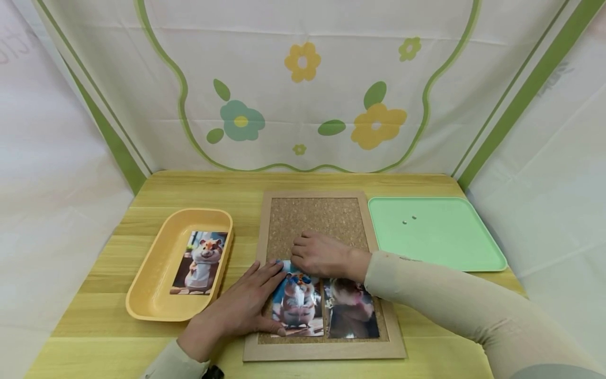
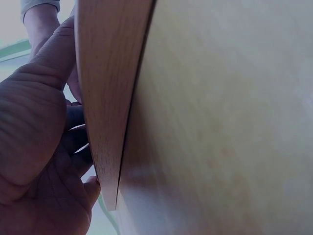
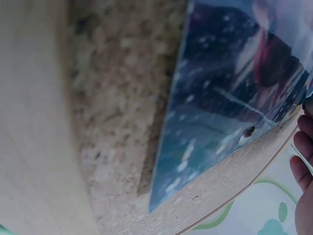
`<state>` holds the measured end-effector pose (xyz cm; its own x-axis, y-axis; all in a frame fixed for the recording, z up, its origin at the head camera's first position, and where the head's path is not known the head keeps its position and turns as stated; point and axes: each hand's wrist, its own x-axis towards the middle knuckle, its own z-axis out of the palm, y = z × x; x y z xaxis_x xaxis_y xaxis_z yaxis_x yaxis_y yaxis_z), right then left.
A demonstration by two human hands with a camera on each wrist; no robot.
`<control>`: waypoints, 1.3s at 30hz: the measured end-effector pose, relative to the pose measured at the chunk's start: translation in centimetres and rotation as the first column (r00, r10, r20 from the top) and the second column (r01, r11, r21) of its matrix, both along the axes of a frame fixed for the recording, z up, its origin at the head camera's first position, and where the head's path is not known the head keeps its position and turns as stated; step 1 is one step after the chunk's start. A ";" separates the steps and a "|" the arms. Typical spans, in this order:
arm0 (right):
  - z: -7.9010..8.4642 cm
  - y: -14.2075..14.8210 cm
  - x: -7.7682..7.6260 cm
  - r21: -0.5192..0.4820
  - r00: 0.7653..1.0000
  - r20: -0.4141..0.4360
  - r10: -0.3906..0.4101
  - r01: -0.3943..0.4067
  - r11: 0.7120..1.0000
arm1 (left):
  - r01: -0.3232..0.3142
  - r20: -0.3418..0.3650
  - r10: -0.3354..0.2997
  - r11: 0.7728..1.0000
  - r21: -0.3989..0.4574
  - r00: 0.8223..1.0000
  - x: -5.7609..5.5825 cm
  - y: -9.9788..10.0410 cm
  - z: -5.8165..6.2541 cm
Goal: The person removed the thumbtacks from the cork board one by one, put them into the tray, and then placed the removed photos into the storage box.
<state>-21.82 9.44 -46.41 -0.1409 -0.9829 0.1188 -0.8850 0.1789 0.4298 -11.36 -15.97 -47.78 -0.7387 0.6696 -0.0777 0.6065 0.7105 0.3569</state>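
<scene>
My left hand [image 1: 248,300] lies spread over the left edge of a glossy hamster photo [image 1: 300,305], thumb low and fingertips at its top left corner. Its palm spans the wooden frame [image 2: 110,98] of a corkboard [image 1: 317,216]. At that photo's top right corner is my right hand [image 1: 322,255], fingers curled and pointing down. In the right wrist view a small dark pin-like thing [image 3: 308,105] shows at its fingertips, mostly cut off by the image edge. A second photo [image 1: 352,316] hangs beside the first, with a small pin [image 3: 249,131] near its top edge.
A yellow tray [image 1: 147,279] stands at the left with another hamster photo [image 1: 201,263] in it. On the right, a green tray [image 1: 435,237] holds two small metal pins [image 1: 404,222]; its near left edge adjoins the board frame. A flowered cloth [image 1: 284,131] hangs behind the table.
</scene>
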 end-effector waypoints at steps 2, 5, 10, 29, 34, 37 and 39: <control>0.0 0.1 0.0 0.017 1.000 -0.021 0.008 -0.008 1.000 | 0.001 0.002 -0.001 1.000 0.001 1.000 0.0 0.0 0.0; -0.1 0.2 0.0 0.038 0.999 -0.039 0.017 -0.015 0.999 | 0.000 0.007 0.000 1.000 0.000 1.000 0.0 0.0 0.0; -0.1 0.5 0.0 0.036 1.000 -0.025 0.006 -0.006 0.999 | 0.000 0.013 0.000 1.000 0.000 1.000 0.0 0.0 0.0; 0.1 0.0 -0.2 0.033 0.998 0.050 -0.048 0.046 0.998 | 0.002 0.003 -0.002 1.000 0.007 1.000 0.0 0.0 -0.2; 0.4 -0.3 -0.2 0.040 0.994 0.085 -0.066 0.063 0.997 | -0.001 0.008 0.001 1.000 0.007 1.000 0.0 0.0 -0.1; 0.6 -0.5 -0.3 0.046 0.993 0.096 -0.074 0.070 0.996 | -0.001 0.008 0.001 1.000 0.009 1.000 0.0 0.0 -0.1; 0.6 -0.6 -0.2 0.057 0.992 0.092 -0.084 0.079 0.995 | -0.001 0.007 0.001 1.000 0.011 1.000 0.0 0.0 -0.2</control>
<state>-22.06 8.80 -45.77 -0.2293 -0.9721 0.0493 -0.9055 0.2316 0.3555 -11.41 -15.98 -47.94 -0.7387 0.6697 -0.0758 0.6033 0.7072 0.3686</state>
